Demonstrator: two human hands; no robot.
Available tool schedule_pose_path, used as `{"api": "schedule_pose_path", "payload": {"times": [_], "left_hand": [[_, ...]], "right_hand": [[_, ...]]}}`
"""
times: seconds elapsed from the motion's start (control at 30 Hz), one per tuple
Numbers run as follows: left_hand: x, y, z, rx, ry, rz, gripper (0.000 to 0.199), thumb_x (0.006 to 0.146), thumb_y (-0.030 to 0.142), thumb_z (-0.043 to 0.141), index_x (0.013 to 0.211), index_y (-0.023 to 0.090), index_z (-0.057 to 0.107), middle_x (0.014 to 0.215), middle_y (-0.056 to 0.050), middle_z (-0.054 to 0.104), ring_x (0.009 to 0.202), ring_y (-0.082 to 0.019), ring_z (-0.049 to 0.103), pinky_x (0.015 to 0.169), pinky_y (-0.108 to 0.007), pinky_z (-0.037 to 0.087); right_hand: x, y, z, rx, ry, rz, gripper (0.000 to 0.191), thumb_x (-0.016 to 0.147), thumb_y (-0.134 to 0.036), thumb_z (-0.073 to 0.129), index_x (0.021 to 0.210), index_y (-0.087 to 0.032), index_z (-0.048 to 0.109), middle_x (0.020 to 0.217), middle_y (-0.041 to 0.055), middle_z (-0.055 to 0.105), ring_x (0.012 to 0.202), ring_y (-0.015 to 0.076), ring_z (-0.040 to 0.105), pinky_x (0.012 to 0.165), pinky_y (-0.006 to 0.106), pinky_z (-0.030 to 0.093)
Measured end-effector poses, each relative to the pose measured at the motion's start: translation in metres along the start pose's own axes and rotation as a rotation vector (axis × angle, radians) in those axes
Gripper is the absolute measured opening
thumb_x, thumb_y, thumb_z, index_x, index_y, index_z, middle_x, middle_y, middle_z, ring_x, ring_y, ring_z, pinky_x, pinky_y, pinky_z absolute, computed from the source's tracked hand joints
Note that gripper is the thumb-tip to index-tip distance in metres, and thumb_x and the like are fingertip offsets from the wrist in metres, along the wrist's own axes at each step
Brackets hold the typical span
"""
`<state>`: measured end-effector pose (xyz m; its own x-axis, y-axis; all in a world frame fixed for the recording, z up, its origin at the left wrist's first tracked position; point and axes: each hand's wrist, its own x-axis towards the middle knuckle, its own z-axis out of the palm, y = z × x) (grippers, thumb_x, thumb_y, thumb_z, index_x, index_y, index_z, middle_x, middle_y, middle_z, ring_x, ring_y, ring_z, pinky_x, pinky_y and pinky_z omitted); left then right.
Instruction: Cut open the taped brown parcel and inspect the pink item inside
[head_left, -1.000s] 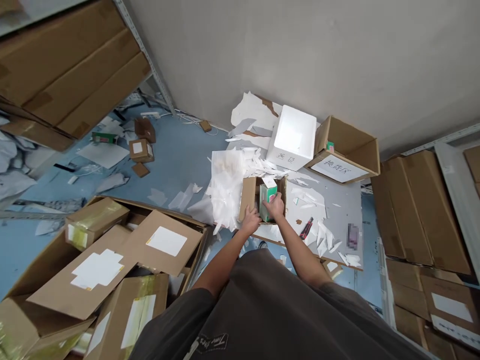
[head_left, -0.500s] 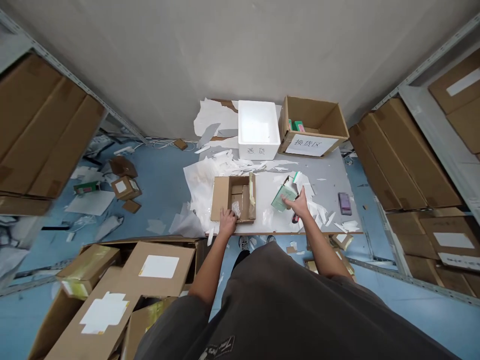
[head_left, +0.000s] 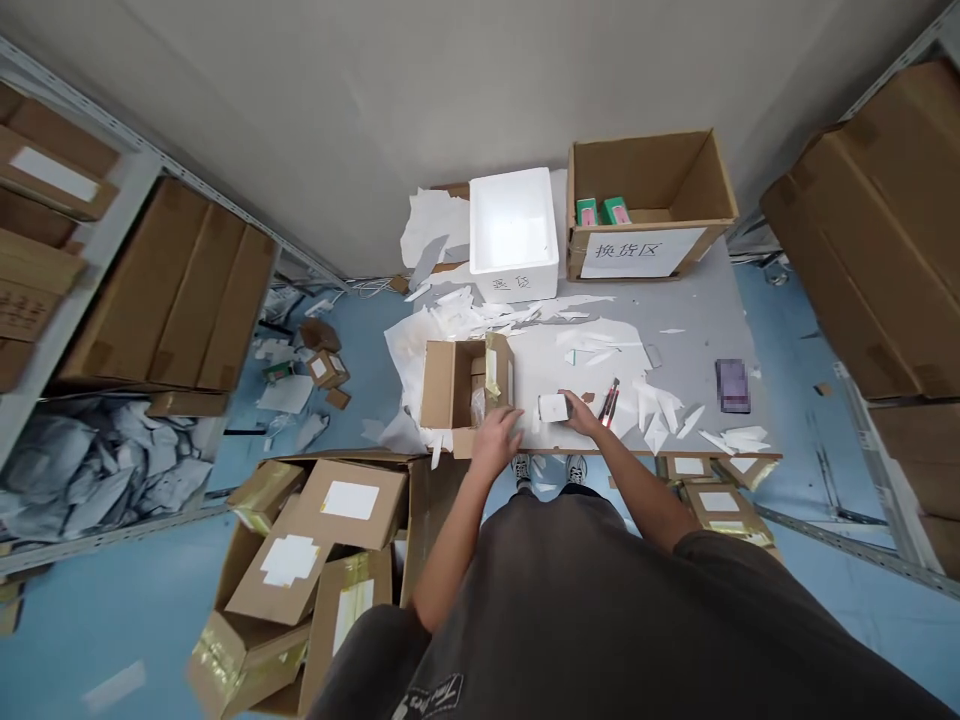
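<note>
An open brown carton [head_left: 437, 385] stands near the table's front edge, with clear plastic wrap inside. My left hand [head_left: 495, 440] is at its front right corner, fingers apart, touching or just beside the raised flap. To the right, my right hand [head_left: 581, 412] grips a small box [head_left: 553, 408] that shows a white face. A red and black cutter [head_left: 609, 402] lies on the table right of that hand. Behind stand a white foam box [head_left: 513, 225] and a larger labelled carton [head_left: 637, 255] with green and pink boxes [head_left: 616, 211] in it.
Torn white paper [head_left: 465, 315] litters the table [head_left: 675, 350]. A purple-screened, phone-like item [head_left: 733, 386] lies at the right. Brown boxes [head_left: 341, 500] fill a large carton at the lower left. Shelves with cartons stand on both sides.
The view has shifted. My left hand has moved to the carton's right side. The box in my right hand now shows a white face instead of green, and the cutter is uncovered.
</note>
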<state>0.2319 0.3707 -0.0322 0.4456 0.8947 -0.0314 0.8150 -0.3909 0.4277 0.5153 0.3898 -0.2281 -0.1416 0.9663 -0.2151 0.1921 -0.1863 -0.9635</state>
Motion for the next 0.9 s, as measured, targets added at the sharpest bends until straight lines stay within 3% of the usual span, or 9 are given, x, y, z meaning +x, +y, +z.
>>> {"api": "schedule_pose_path", "payload": {"times": [0.13,0.23,0.33,0.43,0.53,0.67,0.73,0.83,0.9], "left_hand": [[0.067,0.048,0.051,0.052,-0.260,0.091,0.084,0.082,0.027,0.091,0.158,0.029,0.055,0.173,-0.014,0.042,0.161,-0.040,0.038,0.124,-0.051,0.045],[0.098,0.065,0.076,0.083,-0.389,0.051,0.079,0.089,0.024,0.083,0.161,0.032,0.051,0.165,-0.015,0.051,0.152,-0.037,0.049,0.120,-0.048,0.047],[0.107,0.075,0.091,0.077,-0.352,-0.170,0.068,0.098,0.034,0.073,0.162,0.026,0.049,0.146,-0.019,0.062,0.136,-0.037,0.063,0.110,-0.044,0.051],[0.105,0.085,0.105,0.053,-0.259,-0.447,0.073,0.100,0.052,0.068,0.160,0.016,0.048,0.141,-0.026,0.062,0.126,-0.041,0.069,0.103,-0.046,0.053],[0.101,0.089,0.116,-0.001,-0.209,-0.505,0.087,0.099,0.061,0.066,0.166,0.012,0.039,0.153,-0.033,0.054,0.131,-0.044,0.067,0.105,-0.048,0.052],[0.091,0.077,0.116,-0.051,-0.300,-0.330,0.106,0.092,0.060,0.076,0.174,0.014,0.026,0.180,-0.033,0.014,0.143,-0.046,0.059,0.109,-0.048,0.052],[0.086,0.067,0.109,-0.013,-0.337,-0.196,0.098,0.092,0.047,0.080,0.174,0.021,0.032,0.184,-0.025,0.010,0.145,-0.044,0.058,0.111,-0.048,0.052],[0.087,0.052,0.092,0.027,-0.332,-0.056,0.063,0.098,0.029,0.072,0.160,0.025,0.058,0.177,-0.016,0.039,0.146,-0.038,0.057,0.118,-0.049,0.047],[0.096,0.043,0.079,-0.003,-0.299,-0.046,0.040,0.105,0.027,0.062,0.143,0.023,0.072,0.157,-0.014,0.064,0.144,-0.034,0.059,0.121,-0.046,0.046]], "right_hand": [[0.009,-0.002,-0.012,-0.014,-0.086,-0.028,0.085,0.060,-0.026,0.083,0.142,-0.021,0.063,0.150,0.0162,0.064,0.140,0.0368,0.060,0.124,0.055,0.044],[0.013,-0.014,-0.026,-0.067,-0.126,-0.031,0.088,0.061,-0.021,0.085,0.146,-0.018,0.064,0.152,0.0179,0.064,0.145,0.0364,0.057,0.128,0.054,0.039],[0.002,-0.026,-0.035,-0.143,-0.057,-0.002,0.090,0.062,-0.017,0.085,0.149,-0.018,0.064,0.160,0.0200,0.058,0.152,0.0370,0.052,0.131,0.054,0.035],[-0.019,-0.031,-0.031,-0.125,0.017,0.000,0.096,0.062,-0.019,0.086,0.154,-0.020,0.060,0.163,0.0185,0.055,0.152,0.0360,0.053,0.127,0.051,0.040],[-0.032,-0.028,-0.020,-0.076,0.066,-0.010,0.098,0.065,-0.021,0.084,0.159,-0.021,0.053,0.164,0.0174,0.055,0.147,0.0334,0.058,0.123,0.048,0.046],[-0.023,-0.025,-0.013,-0.090,0.087,-0.011,0.095,0.066,-0.016,0.076,0.158,-0.019,0.052,0.164,0.0202,0.054,0.147,0.0328,0.058,0.124,0.048,0.045],[-0.013,-0.026,-0.015,-0.118,0.075,-0.027,0.091,0.064,-0.014,0.077,0.153,-0.017,0.056,0.161,0.0210,0.057,0.148,0.0342,0.057,0.125,0.049,0.043],[-0.003,-0.026,-0.017,-0.151,0.030,-0.045,0.088,0.063,-0.017,0.082,0.148,-0.017,0.059,0.149,0.0189,0.067,0.138,0.0356,0.064,0.121,0.049,0.046],[-0.001,-0.025,-0.017,-0.164,-0.002,-0.050,0.088,0.064,-0.019,0.086,0.148,-0.018,0.059,0.145,0.0166,0.069,0.133,0.0352,0.067,0.117,0.049,0.049]]}}
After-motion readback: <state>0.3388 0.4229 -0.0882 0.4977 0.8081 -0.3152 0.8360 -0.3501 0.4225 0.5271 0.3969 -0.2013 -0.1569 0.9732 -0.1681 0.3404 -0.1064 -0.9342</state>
